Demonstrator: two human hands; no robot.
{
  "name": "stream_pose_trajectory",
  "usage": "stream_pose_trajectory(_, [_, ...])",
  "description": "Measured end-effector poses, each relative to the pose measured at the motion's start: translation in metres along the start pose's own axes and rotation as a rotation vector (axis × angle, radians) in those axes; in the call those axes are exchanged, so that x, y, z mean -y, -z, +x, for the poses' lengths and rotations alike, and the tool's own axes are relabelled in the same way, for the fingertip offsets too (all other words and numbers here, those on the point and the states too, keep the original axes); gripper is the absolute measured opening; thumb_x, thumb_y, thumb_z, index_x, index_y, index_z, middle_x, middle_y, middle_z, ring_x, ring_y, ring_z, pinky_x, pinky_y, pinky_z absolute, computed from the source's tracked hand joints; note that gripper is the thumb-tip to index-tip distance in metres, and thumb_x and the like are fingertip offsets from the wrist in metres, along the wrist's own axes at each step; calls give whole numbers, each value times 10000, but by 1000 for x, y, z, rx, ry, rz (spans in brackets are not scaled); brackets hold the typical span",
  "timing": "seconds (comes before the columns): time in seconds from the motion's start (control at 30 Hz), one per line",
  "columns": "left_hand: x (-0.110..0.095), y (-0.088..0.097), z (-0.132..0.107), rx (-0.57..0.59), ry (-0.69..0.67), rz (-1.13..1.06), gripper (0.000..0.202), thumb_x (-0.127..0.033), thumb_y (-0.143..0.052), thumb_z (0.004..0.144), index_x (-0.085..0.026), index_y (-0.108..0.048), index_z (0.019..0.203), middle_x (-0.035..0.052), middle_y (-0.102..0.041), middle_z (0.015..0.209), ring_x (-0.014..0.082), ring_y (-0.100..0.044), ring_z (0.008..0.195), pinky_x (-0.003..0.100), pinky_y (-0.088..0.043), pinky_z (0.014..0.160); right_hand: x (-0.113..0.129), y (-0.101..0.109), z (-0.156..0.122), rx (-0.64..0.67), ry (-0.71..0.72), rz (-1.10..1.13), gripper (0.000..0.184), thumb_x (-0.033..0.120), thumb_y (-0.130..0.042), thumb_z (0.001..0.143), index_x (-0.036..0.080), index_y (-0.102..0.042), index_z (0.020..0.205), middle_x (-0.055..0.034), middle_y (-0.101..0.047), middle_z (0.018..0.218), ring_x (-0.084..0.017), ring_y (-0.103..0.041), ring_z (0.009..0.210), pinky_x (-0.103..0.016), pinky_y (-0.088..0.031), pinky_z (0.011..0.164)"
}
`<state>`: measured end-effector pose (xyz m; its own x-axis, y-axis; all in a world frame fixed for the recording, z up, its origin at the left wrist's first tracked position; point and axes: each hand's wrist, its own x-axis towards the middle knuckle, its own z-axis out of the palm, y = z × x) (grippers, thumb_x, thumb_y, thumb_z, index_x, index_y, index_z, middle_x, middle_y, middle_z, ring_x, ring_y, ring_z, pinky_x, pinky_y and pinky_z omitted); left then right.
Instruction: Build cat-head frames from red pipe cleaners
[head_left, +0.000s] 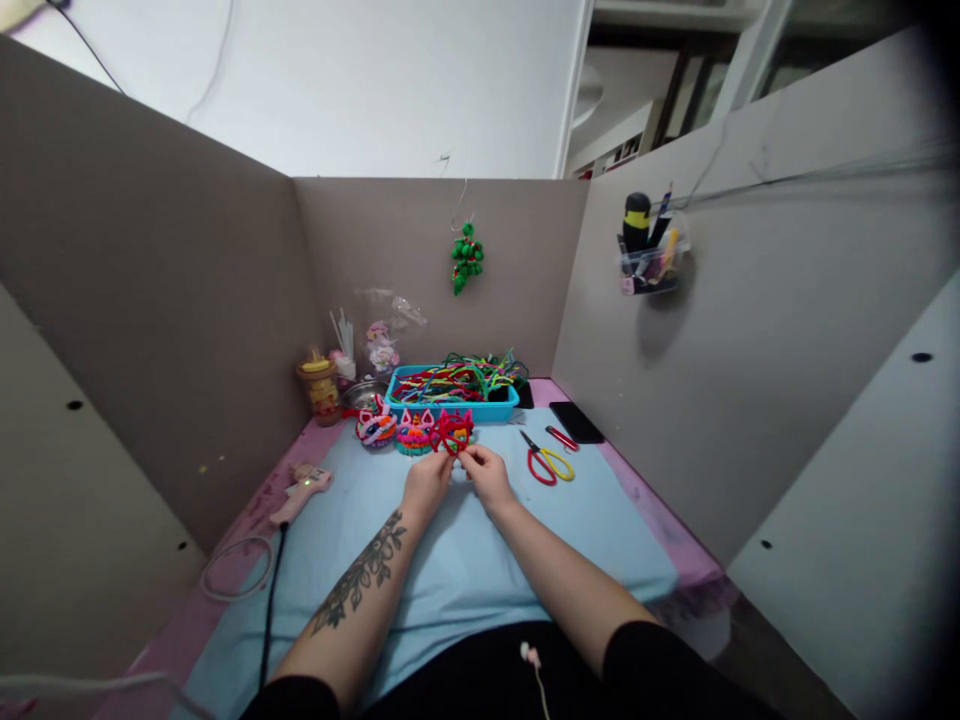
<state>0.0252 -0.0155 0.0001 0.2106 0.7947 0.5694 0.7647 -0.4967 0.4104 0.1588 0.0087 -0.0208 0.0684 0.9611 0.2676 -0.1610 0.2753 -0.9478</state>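
Note:
Both hands meet over the middle of the blue cloth, pinching a red pipe cleaner shape point(448, 434) made of bent loops. My left hand point(429, 482) grips its lower left side with the fingers closed. From the right, my right hand point(486, 474) pinches the lower edge of the same shape. Behind it and partly covered stands a colourful pipe cleaner figure. Just left of it sit a pink and orange pipe cleaner figure point(415, 432) and another in red, white and purple point(376, 426).
A blue tray point(397, 408) holds many coloured pipe cleaners. Scissors point(547, 462) with red and yellow handles, a small red tool point(562, 438) and a black phone point(576, 423) lie right. At left lies a pink glue gun point(301, 494) with a cord. Grey partitions point(517, 280) enclose the table.

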Motion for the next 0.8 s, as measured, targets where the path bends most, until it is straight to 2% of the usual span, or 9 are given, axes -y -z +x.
stream_pose_trajectory(0.17, [-2, -1, 0, -4, 27, -67, 249, -214, -432, 906, -178, -604, 730, 26, -657, 671, 127, -599, 625, 212, -407, 608, -4, -4, 1, -33, -54, 94, 199, 354, -686, 635, 172, -648, 705, 41, -543, 557, -83, -406, 466, -226, -319, 468])
stream_pose_trajectory(0.37, [-3, -2, 0, 4, 44, -103, 268, -212, -430, 893, -176, -588, 680, 29, -642, 659, 134, -571, 613, 223, -389, 594, 1, -11, -1, 30, -129, 212, 239, 367, -718, 591, 164, -641, 691, 24, -564, 585, -73, -406, 452, -222, -298, 439])
stream_pose_trajectory(0.53, [-3, -2, 0, 3, 54, -115, 257, -220, -429, 889, -177, -589, 693, 32, -645, 678, 138, -566, 626, 231, -391, 613, 1, -12, -2, -10, -127, 261, 199, 289, -724, 569, 172, -620, 693, 34, -578, 593, -72, -434, 486, -211, -303, 468])
stream_pose_trajectory(0.7, [-5, -1, 0, 12, 54, -128, 268, -232, -420, 892, -182, -596, 696, 32, -647, 681, 143, -576, 643, 236, -398, 630, 2, -10, -1, -59, -131, 283, 308, 256, -717, 554, 187, -606, 834, 1, -654, 713, -99, -513, 554, -211, -319, 488])
stream_pose_trajectory(0.8, [-6, -1, 0, 22, 56, -141, 261, -233, -423, 889, -183, -604, 709, 31, -651, 680, 142, -579, 640, 235, -404, 630, 3, -9, 0, -62, -126, 294, 338, 259, -715, 549, 194, -572, 848, 12, -642, 678, -104, -515, 546, -216, -336, 498])
